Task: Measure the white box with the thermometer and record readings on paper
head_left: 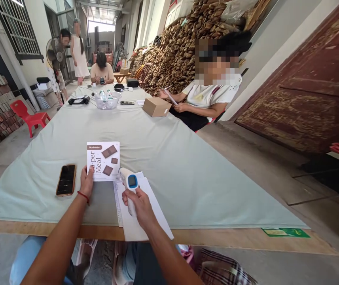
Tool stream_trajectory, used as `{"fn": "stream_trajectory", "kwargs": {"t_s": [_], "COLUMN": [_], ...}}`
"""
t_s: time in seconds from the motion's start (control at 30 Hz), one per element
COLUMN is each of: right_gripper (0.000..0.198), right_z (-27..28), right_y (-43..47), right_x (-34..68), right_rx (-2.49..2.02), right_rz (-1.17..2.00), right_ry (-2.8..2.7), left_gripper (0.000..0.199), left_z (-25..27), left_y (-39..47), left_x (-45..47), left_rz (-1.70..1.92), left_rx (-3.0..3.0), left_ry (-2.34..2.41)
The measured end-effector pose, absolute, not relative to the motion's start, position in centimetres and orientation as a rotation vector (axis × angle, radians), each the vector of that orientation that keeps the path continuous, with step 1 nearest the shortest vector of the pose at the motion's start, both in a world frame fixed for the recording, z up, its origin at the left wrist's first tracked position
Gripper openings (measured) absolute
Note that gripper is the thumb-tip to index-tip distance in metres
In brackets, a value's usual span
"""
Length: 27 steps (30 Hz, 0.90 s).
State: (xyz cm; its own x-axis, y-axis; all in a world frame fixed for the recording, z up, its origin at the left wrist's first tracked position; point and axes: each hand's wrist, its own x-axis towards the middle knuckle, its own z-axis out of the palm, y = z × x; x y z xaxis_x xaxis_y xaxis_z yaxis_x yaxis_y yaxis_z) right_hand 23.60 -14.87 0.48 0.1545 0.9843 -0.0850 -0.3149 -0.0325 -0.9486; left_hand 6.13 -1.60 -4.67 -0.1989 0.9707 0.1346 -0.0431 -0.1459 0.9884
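Note:
My left hand [86,183] grips the lower left edge of a white box or packet [105,158] printed with brown squares and the word "Meal". In my right hand [138,204] is a white handheld infrared thermometer [127,178] with a blue-rimmed screen. Its front end points toward the packet's right edge; whether they touch I cannot tell. Beneath the thermometer lie white paper sheets [154,206], with a printed sheet partly covered. Left of my left hand a smartphone [66,180] in an orange-brown case rests on the cloth, screen up.
A pale green cloth [216,190] covers the long table. Farther along stand a cardboard box [156,107], a clear bowl [107,100] with bottles, and a black headset [79,100]. One person sits at the right side holding a sheet; others are at the far end.

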Motion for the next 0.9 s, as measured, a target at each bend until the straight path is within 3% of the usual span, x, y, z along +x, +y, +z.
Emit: {"fn": "stream_trajectory", "kwargs": {"t_s": [0.27, 0.9], "right_gripper": [0.034, 0.034], "right_z": [-0.9, -2.6], "right_y": [-14.2, -12.9], "right_x": [20.3, 17.7], "right_rx": [-1.152, -1.189], "right_rz": [1.324, 1.281], "right_ry": [-0.792, -0.705], "left_gripper": [0.053, 0.054], "left_z": [-6.0, -6.3], "left_y": [-4.0, -3.3], "left_x": [6.4, 5.9], "left_rz": [1.478, 1.441], "left_rx": [1.572, 1.593], "left_ry": [1.412, 1.479]}}
